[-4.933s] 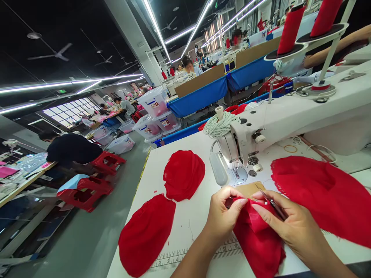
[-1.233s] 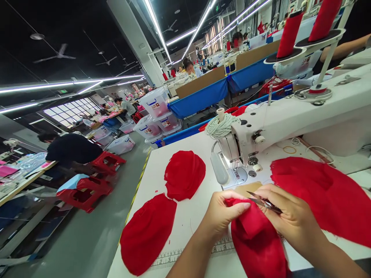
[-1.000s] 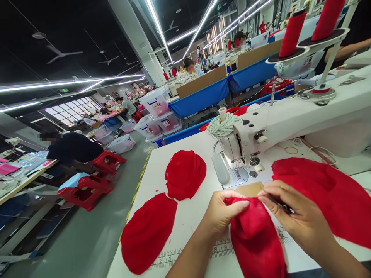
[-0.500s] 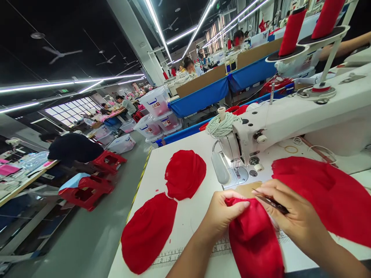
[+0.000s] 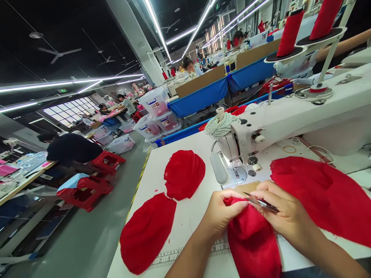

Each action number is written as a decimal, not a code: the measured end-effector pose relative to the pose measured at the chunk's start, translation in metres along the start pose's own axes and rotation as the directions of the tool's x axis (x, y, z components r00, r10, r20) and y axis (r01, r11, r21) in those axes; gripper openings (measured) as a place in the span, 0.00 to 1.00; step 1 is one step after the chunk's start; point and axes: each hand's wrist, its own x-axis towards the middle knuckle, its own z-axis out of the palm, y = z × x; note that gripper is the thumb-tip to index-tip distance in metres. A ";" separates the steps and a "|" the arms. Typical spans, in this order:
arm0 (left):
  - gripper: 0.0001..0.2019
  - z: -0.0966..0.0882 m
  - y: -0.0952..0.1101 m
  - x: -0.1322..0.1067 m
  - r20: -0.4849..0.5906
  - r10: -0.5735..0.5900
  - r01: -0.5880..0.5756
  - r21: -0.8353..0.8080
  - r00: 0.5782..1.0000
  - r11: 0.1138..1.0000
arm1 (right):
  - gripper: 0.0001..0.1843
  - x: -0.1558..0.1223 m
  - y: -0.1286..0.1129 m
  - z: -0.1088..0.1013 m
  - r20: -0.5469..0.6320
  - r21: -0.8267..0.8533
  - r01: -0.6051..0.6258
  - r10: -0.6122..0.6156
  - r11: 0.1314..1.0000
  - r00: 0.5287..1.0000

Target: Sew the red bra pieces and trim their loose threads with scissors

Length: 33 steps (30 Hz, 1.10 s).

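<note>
My left hand (image 5: 222,212) pinches the upper edge of a red fabric piece (image 5: 252,243) that droops over the table's front edge. Small thread snips (image 5: 259,201) sit in my right hand (image 5: 285,216), their blades pointing left at the edge of that fabric beside my left thumb. Both hands work just in front of the white sewing machine (image 5: 292,119) and its needle plate (image 5: 237,175). A tan card (image 5: 246,188) lies under the hands.
Two stacks of red fabric rounds (image 5: 184,173) (image 5: 147,231) lie on the white table (image 5: 162,166) at left, a large red pile (image 5: 321,197) at right. A cord spool (image 5: 220,123) and red thread cones (image 5: 290,29) top the machine. Other workers sit at far benches.
The hands stay almost in place on the red piece. The snips' blades shift slightly along the fabric's top edge, closing and reappearing, pointing left toward my left thumb.
</note>
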 end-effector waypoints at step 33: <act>0.11 -0.005 -0.005 0.001 -0.001 -0.063 0.062 -0.049 0.998 0.997 | 0.16 -0.043 0.013 0.000 0.016 -0.460 0.042 -0.039 0.887 0.999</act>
